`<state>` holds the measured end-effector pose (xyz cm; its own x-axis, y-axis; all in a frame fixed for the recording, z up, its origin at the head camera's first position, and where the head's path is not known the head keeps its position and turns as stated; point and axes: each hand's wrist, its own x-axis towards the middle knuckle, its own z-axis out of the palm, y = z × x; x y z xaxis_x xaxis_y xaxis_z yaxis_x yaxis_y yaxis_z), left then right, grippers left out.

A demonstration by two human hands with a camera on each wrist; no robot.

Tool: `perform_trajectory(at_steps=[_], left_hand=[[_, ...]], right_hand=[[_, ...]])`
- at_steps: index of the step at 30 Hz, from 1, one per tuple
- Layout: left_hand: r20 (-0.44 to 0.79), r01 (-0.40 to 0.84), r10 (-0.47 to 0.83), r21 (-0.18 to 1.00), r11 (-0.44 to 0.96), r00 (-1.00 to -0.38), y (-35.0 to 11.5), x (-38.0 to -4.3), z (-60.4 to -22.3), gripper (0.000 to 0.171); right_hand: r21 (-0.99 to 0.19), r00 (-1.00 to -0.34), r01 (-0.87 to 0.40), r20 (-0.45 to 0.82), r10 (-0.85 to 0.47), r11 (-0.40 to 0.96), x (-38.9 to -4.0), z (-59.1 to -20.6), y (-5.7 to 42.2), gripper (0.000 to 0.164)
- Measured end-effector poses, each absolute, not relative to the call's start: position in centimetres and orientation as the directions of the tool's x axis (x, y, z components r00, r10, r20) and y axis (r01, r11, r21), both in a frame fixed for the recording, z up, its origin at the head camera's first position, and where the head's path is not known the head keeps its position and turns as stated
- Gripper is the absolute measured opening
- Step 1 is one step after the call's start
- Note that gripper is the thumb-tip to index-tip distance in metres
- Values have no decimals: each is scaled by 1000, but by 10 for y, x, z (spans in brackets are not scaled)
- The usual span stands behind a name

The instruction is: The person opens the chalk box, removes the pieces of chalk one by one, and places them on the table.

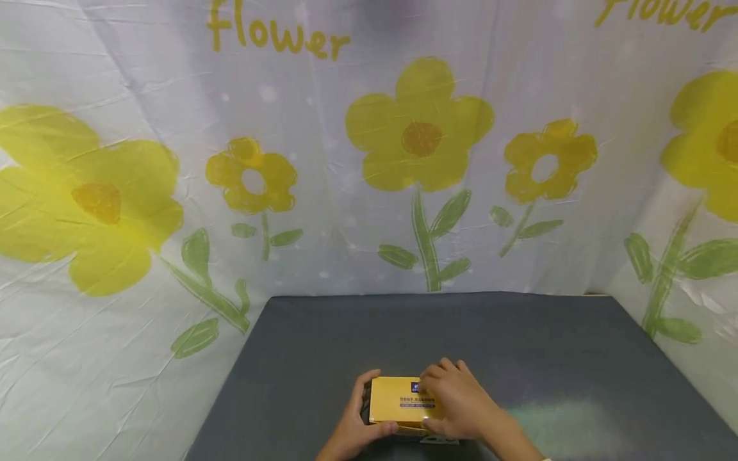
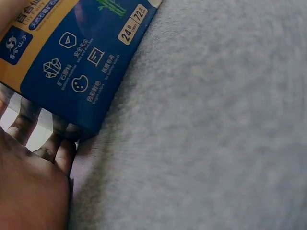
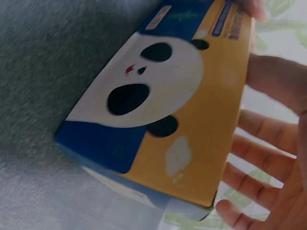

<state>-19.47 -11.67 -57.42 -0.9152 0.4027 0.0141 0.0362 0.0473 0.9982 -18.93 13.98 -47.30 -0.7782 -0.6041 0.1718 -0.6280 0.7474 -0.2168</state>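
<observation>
A yellow and blue chalk box (image 1: 392, 400), printed with a panda and "24 colors", sits between both hands near the front of the table. My left hand (image 1: 359, 419) grips its left end, thumb along the front edge and fingers round the far side. Over the right end, my right hand (image 1: 460, 398) holds the box with the thumb at the front and the fingers on the top and back. In the left wrist view the blue printed face of the box (image 2: 91, 72) shows. The right wrist view has the panda side of the box (image 3: 211, 110), with fingers along its yellow edge.
The dark grey tabletop (image 1: 438, 333) spreads behind and beside the box. A white cloth (image 1: 323, 211) printed with yellow flowers hangs along the back and both sides of the table. A pale greenish patch of light (image 1: 565, 422) lies on the tabletop at right.
</observation>
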Motion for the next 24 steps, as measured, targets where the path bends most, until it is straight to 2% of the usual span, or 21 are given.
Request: perform_trajectory(at_steps=[4, 10, 16, 24], left_hand=[[7, 19, 394, 1000, 25, -919, -116, -191, -577, 94], [45, 67, 344, 996, 53, -938, -115, -191, -574, 94], [69, 91, 331, 995, 50, -941, -114, -193, -573, 94], [63, 75, 342, 997, 23, -938, -116, -190, -575, 91]], right_hand=[[-186, -775, -632, 172, -608, 752, -189, -474, 138, 42], [-274, -766, -643, 207, -609, 716, -197, -479, 144, 45], [-293, -735, -678, 246, -632, 674, -202, -482, 150, 49], [-370, -757, -649, 230, -611, 665, -203, -483, 151, 50]])
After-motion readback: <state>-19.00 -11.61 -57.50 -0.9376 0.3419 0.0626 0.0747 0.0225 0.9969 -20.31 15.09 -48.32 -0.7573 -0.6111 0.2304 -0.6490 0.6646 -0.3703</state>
